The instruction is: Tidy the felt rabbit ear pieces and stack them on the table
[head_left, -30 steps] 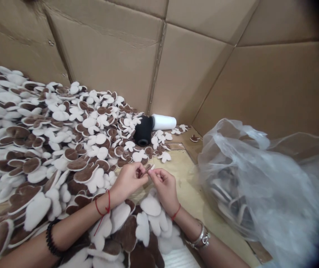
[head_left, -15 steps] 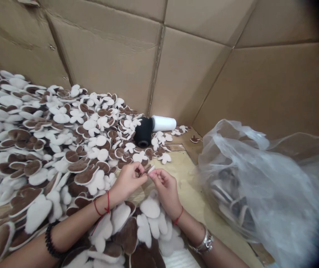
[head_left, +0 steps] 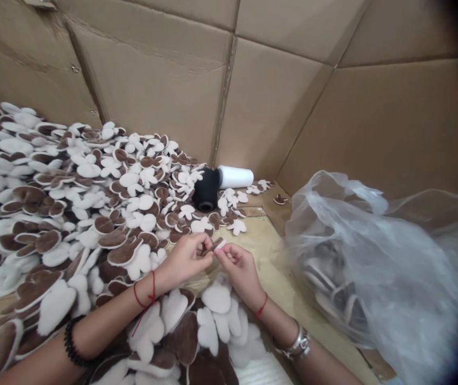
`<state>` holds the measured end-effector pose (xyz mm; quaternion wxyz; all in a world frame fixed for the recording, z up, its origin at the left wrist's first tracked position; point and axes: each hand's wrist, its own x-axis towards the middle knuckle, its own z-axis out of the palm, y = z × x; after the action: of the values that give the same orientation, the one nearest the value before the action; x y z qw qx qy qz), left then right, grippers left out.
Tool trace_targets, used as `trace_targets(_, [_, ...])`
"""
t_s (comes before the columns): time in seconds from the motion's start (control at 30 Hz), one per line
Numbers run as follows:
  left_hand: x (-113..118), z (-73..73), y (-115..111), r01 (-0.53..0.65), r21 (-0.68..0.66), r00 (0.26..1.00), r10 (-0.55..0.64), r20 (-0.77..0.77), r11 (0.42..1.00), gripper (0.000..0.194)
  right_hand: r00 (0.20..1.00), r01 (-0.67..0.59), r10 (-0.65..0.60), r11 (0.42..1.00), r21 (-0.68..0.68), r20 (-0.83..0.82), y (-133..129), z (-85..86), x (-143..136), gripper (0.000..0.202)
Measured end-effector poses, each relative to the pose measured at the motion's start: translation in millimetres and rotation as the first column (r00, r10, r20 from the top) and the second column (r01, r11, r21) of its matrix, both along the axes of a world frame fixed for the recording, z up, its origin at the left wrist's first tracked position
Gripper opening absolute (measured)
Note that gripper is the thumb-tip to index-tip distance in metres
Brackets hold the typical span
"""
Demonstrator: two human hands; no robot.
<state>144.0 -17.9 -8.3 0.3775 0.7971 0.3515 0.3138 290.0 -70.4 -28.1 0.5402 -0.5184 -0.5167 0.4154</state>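
Near the middle of the view, my left hand (head_left: 186,260) pinches a small brown-and-white plush piece (head_left: 215,245) between thumb and fingers. My right hand (head_left: 240,270) meets it from the right, its thumb and fingertips closed on the white edge of the same piece. Under and in front of my wrists lie more plush pieces (head_left: 181,339), some white side up, some brown. The fingers partly hide the held piece.
A large heap of plush pieces (head_left: 88,169) covers the left side. Behind my hands lie a black cone (head_left: 206,191) and a white cone (head_left: 236,177). A clear plastic bag (head_left: 393,262) with dark pieces stands right. Cardboard walls (head_left: 277,101) rise behind.
The held piece has turned slightly and shows more of its brown side. My right hand and wrist have shifted a little to the right.
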Motion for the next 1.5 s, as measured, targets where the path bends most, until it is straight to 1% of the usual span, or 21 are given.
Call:
trace_targets(0.1, [-2, 6.6, 1, 0.058, 0.021, 0.998, -0.059, 0.023, 0.998, 0.004, 0.999, 0.001, -0.001, 1.0, 0.0, -0.034, 0, 3.6, 0, 0.028])
trace_targets(0.2, [-3, 8.3, 1, 0.082, -0.005, 0.995, -0.081, 0.06, 0.997, 0.013, 0.999, 0.02, -0.02, 1.0, 0.022, -0.039, -1, 4.2, 0, 0.031])
trace_targets(0.33, [-5, 8.4, 2, 0.137, -0.093, 0.987, -0.127, 0.101, 0.986, 0.021, 0.999, 0.001, -0.001, 1.0, 0.005, -0.051, -1, 1.2, 3, 0.038])
trace_targets(0.43, [-7, 13.2, 2, 0.179, -0.131, 0.98, -0.166, 0.106, 0.975, 0.023, 0.996, -0.04, 0.039, 0.999, -0.013, -0.074, 0, 0.1, 5, 0.043])
trace_targets(0.57, [-6, 21.8, 2, 0.14, -0.111, 0.987, -0.13, 0.094, 0.984, 0.021, 0.994, -0.066, 0.064, 0.998, -0.011, -0.092, 0, 3.9, 6, 0.041])
trace_targets(0.67, [-6, 22.7, 5, 0.119, -0.18, 0.977, -0.084, 0.196, 0.976, 0.019, 0.982, -0.162, 0.157, 0.986, -0.036, -0.104, 0, 7.1, 11, 0.033])
trace_targets(0.73, [-7, 21.6, 9, 0.166, -0.288, 0.951, -0.076, 0.299, 0.943, 0.02, 0.961, -0.251, 0.241, 0.966, -0.062, -0.137, 2, 6.9, 17, 0.027])
trace_targets(0.83, [-11, 22.7, 11, 0.297, -0.47, 0.909, -0.096, 0.405, 0.831, 0.023, 0.94, -0.323, 0.307, 0.942, -0.095, -0.15, 9, 4.3, 27, 0.022])
trace_targets(0.9, [-11, 25.5, 7, 0.386, -0.509, 0.905, -0.207, 0.373, 0.77, 0.022, 0.943, -0.325, 0.313, 0.939, -0.112, -0.111, 14, 4.9, 32, 0.021])
trace_targets(0.93, [-11, 26.8, 3, 0.408, -0.489, 0.908, -0.287, 0.305, 0.771, 0.02, 0.948, -0.315, 0.307, 0.943, -0.112, -0.083, 15, 6.9, 32, 0.021])
trace_targets(0.97, [-9, 27.3, -1, 0.41, -0.433, 0.912, -0.357, 0.202, 0.803, 0.017, 0.956, -0.293, 0.29, 0.951, -0.1, -0.048, 16, 10.1, 32, 0.021])
trace_targets(1.0, [-8, 27.1, -4, 0.39, -0.334, 0.919, -0.387, 0.078, 0.858, 0.014, 0.964, -0.267, 0.267, 0.961, -0.078, -0.001, 15, 14.3, 30, 0.022])
trace_targets(1.03, [-6, 25.8, -7, 0.353, -0.197, 0.929, -0.367, -0.04, 0.915, 0.012, 0.968, -0.24, 0.243, 0.97, -0.042, 0.066, 13, 19.2, 28, 0.022])
trace_targets(1.07, [-4, 23.6, -9, 0.301, -0.044, 0.944, -0.304, -0.13, 0.953, 0.012, 0.965, -0.22, 0.217, 0.976, 0.002, 0.15, 10, 24.1, 24, 0.024])
trace_targets(1.13, [-2, 17.8, -10, 0.182, 0.212, 0.971, -0.141, -0.196, 0.96, 0.013, 0.931, -0.21, 0.166, 0.972, 0.105, 0.324, 2, 31.7, 16, 0.027])
trace_targets(1.17, [-2, 15.0, -8, 0.126, 0.284, 0.98, -0.075, -0.182, 0.951, 0.013, 0.911, -0.215, 0.144, 0.966, 0.146, 0.387, -3, 33.4, 11, 0.029])
trace_targets(1.23, [-3, 11.2, -4, 0.023, 0.323, 0.994, 0.014, -0.112, 0.946, 0.014, 0.895, -0.223, 0.132, 0.96, 0.171, 0.426, -10, 31.6, 4, 0.031])
trace_targets(1.3, [-5, 11.2, 0, -0.043, 0.254, 0.999, 0.046, -0.009, 0.966, 0.015, 0.926, -0.214, 0.165, 0.971, 0.111, 0.339, -11, 23.7, 1, 0.027])
trace_targets(1.37, [-7, 14.3, 2, -0.042, 0.102, 0.995, 0.033, 0.09, 0.994, 0.015, 0.97, -0.196, 0.195, 0.981, -0.004, 0.148, -7, 13.5, 2, 0.022])
trace_targets(1.43, [-7, 18.1, 2, 0.037, -0.068, 0.984, -0.024, 0.176, 0.997, 0.016, 0.979, -0.191, 0.178, 0.972, -0.137, -0.102, 1, 5.9, 7, 0.018])
trace_targets(1.5, [-6, 19.9, 0, 0.174, -0.179, 0.969, -0.136, 0.207, 0.968, 0.018, 0.951, -0.186, 0.116, 0.956, -0.229, -0.287, 10, 4.2, 13, 0.018])
